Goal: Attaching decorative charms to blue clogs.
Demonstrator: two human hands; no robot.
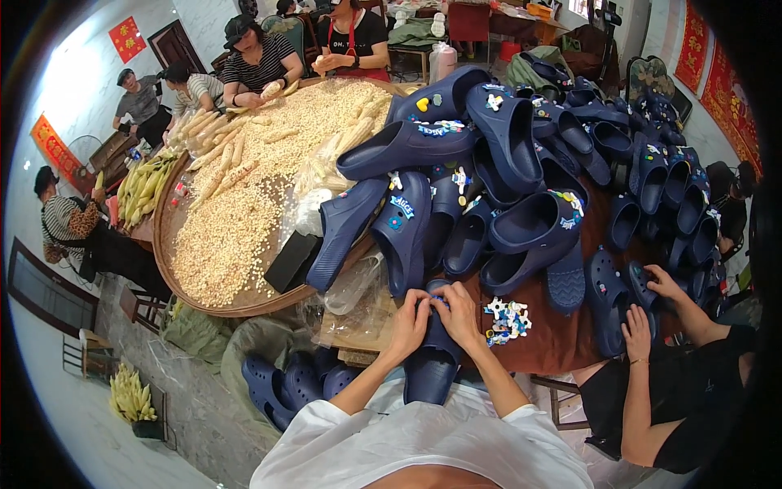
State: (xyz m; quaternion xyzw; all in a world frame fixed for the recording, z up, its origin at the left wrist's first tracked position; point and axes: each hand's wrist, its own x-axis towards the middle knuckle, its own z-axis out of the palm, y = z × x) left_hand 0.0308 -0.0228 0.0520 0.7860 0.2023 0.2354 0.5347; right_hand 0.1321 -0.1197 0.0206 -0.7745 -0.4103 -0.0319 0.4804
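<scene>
A navy blue foam clog (430, 367) lies toe-away at the table's near edge, right in front of me. My left hand (410, 319) and my right hand (456, 314) both press on its upper front, fingers curled over the toe part. A small charm seems pinched between the fingertips, but it is too small to make out. A little heap of colourful shoe charms (507, 319) lies on the brown tabletop (554, 342) just right of my right hand.
A big pile of navy clogs (489, 179) covers the table beyond. A round basket tray (212, 301) of corn kernels and cobs lies left. More clogs (285, 383) lie on the floor. A person's hands (652, 310) work at right; several people sit at the far side.
</scene>
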